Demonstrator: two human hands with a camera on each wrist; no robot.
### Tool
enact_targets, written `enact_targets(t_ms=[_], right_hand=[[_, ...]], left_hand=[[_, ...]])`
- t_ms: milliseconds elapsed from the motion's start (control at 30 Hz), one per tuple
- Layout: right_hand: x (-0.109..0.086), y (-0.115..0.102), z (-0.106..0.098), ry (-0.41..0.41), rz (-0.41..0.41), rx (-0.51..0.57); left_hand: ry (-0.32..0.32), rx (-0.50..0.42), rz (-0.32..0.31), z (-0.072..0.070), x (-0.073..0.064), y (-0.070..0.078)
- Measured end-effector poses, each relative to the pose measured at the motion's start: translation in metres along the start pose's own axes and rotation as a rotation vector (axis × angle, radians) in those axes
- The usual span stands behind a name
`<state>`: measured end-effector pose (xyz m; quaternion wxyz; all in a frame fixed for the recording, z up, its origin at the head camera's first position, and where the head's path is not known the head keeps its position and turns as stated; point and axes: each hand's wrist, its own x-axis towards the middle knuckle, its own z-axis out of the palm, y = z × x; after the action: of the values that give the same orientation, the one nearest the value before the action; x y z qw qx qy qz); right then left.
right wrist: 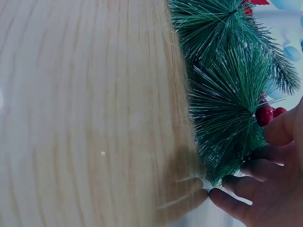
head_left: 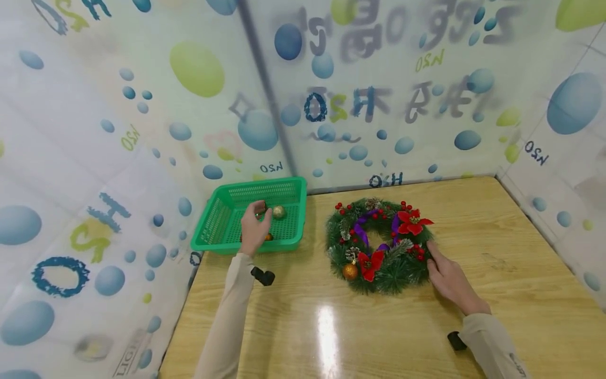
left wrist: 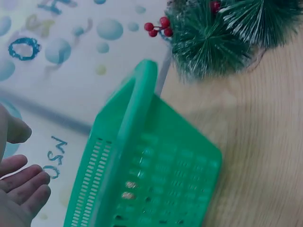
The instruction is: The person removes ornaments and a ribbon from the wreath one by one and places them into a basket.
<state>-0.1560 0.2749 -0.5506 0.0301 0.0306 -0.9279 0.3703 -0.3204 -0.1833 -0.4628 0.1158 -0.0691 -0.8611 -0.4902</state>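
Note:
My left hand hovers over the green plastic basket, its fingers loosely bent and nothing seen between them. In the left wrist view the fingers are spread beside the basket's rim. Inside the basket lie a gold glitter ball and a few small ornaments partly covered by the hand. My right hand touches the right edge of a Christmas wreath, with relaxed fingers against its green needles. The wreath carries red poinsettias, berries, pinecones, a purple ribbon and an orange ball.
The wreath lies flat on a light wooden table, to the right of the basket. Patterned curtains with blue and green dots close in the table at the back and sides.

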Motion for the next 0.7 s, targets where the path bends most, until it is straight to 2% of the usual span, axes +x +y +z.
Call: enact_targets(t_ms=[133, 400, 700], right_hand=[[0.000, 0.001, 0.002, -0.022, 0.001, 0.005], [0.000, 0.002, 0.000, -0.018, 0.000, -0.010], [-0.001, 0.003, 0.000, -0.007, -0.014, -0.015]], left_hand=[[-0.010, -0.015, 0.018, 0.011, -0.011, 0.003], [-0.045, -0.041, 0.114, 0.039, -0.041, 0.022], [-0.199, -0.056, 0.109, 0.077, -0.068, 0.030]])
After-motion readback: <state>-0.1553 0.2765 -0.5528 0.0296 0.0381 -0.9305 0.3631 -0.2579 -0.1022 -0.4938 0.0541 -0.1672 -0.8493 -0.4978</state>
